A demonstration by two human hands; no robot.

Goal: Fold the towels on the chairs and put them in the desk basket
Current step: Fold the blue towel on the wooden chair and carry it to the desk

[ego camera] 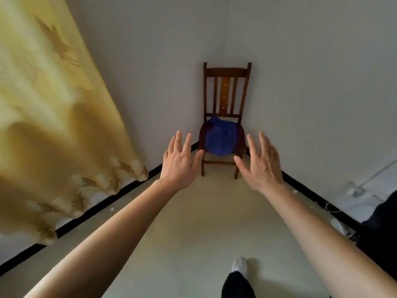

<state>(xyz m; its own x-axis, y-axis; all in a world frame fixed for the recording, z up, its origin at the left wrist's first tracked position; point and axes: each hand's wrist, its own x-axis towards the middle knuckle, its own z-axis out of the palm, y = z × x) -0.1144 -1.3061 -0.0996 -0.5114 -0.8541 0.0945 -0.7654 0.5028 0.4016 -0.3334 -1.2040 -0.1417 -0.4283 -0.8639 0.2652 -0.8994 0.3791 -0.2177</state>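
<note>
Corner chair, towel on seat.
Blue towel (220, 138) lies crumpled on chair (225, 93) seat. Left hand (179, 164) and right hand (261, 164) outstretched, fingers spread, empty, short of the chair.

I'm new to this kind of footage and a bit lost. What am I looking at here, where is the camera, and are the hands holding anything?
There is no machine here. A person wears one wide-angle camera on the head, and it looks forward and down, so you see their own bare arms reaching out. The left hand and the right hand are both open with fingers spread, and they hold nothing. Ahead, in the corner of the room, stands a wooden chair. A crumpled blue towel lies on its seat, not yet folded. The hands are short of it and do not touch it. A yellow curtain hangs on the left. At the bottom you see the person's foot on the floor. The basket is not in view.
</note>
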